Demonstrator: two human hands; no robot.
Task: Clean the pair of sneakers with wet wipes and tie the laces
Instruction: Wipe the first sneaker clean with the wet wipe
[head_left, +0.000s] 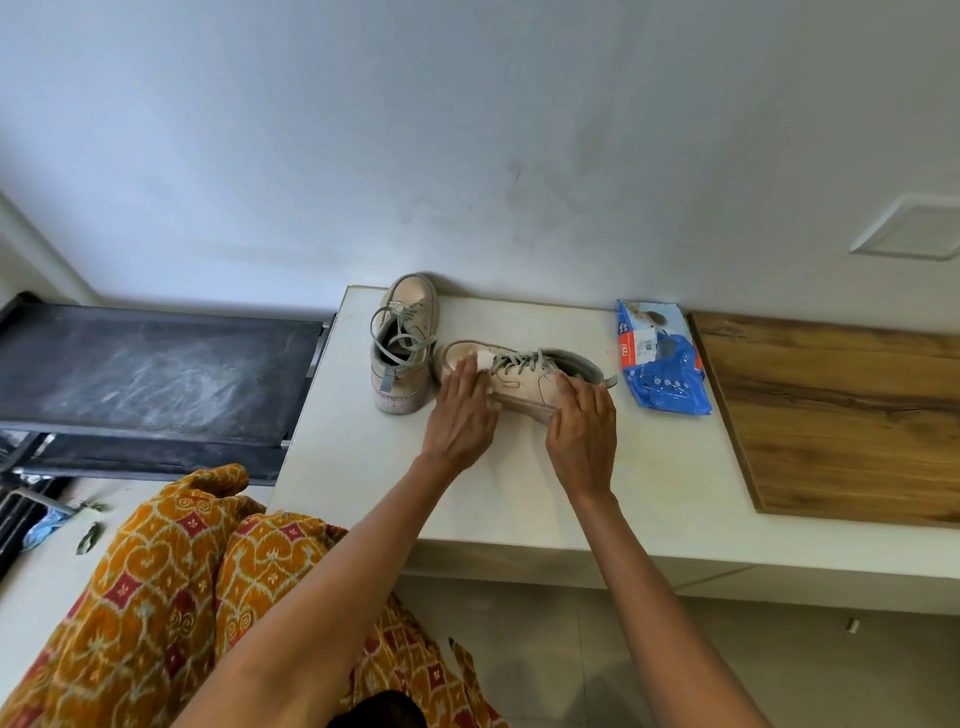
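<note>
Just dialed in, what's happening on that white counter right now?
A person is cleaning a beige sneaker tipped on its side. The left hand presses a white wet wipe against its toe end, while the right hand steadies the heel end. The other sneaker stands upright beside it, laces loose. A blue wipes pack lies to the right on the counter.
</note>
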